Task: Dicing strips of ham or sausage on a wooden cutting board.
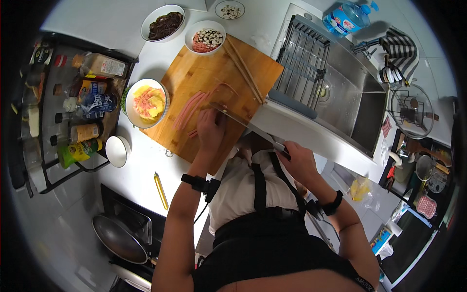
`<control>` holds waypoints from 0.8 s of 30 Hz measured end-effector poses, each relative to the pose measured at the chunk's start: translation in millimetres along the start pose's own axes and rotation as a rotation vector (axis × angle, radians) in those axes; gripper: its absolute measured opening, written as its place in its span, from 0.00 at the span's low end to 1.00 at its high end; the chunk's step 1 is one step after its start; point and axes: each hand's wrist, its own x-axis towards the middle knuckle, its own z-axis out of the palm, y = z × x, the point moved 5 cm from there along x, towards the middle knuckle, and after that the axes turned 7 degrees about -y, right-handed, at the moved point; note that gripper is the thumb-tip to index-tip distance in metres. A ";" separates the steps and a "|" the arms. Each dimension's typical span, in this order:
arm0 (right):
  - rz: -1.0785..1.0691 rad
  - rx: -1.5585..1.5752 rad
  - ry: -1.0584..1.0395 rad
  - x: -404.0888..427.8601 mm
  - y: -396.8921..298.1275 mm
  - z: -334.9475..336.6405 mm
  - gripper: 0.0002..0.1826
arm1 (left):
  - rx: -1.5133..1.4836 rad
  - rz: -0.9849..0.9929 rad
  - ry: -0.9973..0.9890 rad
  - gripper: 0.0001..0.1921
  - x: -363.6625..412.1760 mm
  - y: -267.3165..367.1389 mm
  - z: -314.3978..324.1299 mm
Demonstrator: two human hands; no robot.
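My right hand grips the handle of a kitchen knife, its broad blade reaching left across the near edge of a wooden cutting board. Beside the blade, my left hand is curled down on the board and holds pink strips whose ends vanish beneath the fingers. More long pink strips of what looks like ham or sausage lie just left of it, and one thin curved strip lies beyond. Small pale bits cling near the blade's tip. A pair of wooden chopsticks rests on the board's right side.
Around the board stand a bowl of yellow and pink food, a bowl of diced food, a dark-filled bowl and a small dish. A sink with a drying rack is right; a bottle rack left.
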 end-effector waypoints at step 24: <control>0.090 -0.108 -0.112 -11.3 -7.3 11.1 0.15 | 0.051 0.071 -0.049 0.15 -2.3 -8.1 7.4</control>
